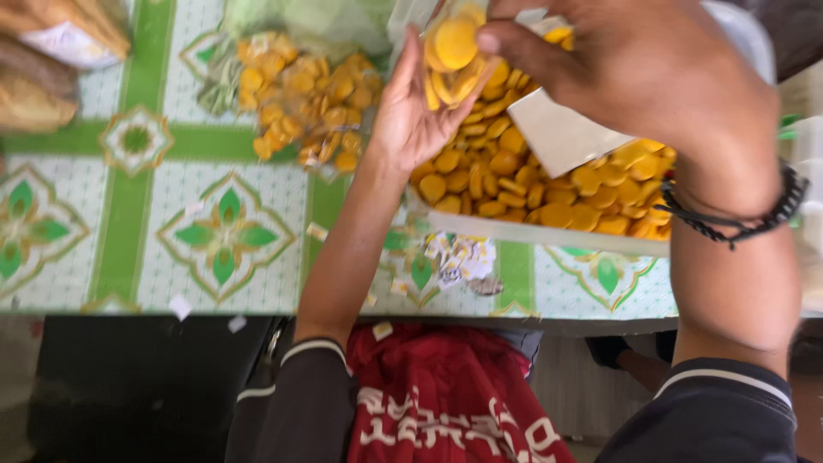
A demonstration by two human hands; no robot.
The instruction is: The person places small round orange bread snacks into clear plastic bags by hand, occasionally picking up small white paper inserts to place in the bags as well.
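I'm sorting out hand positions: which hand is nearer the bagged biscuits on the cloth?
Left. The left hand is just right of the bag; the right hand is farther right, over the tray.

A table (129,214) is covered with a white cloth patterned in green bands and leaf-shaped medallions. Toward the far edge, near the middle, a clear bag of round yellow-orange biscuits (300,94) is laid flat. Along the near edge toward the right, a shallow clear tray (549,233) heaped with the same loose biscuits (531,184) is set, with a white card (561,137) lying in it. At the far left corner, brown packets (43,60) are stacked. Small printed paper labels (459,257) are scattered by the near edge, just beside the tray.
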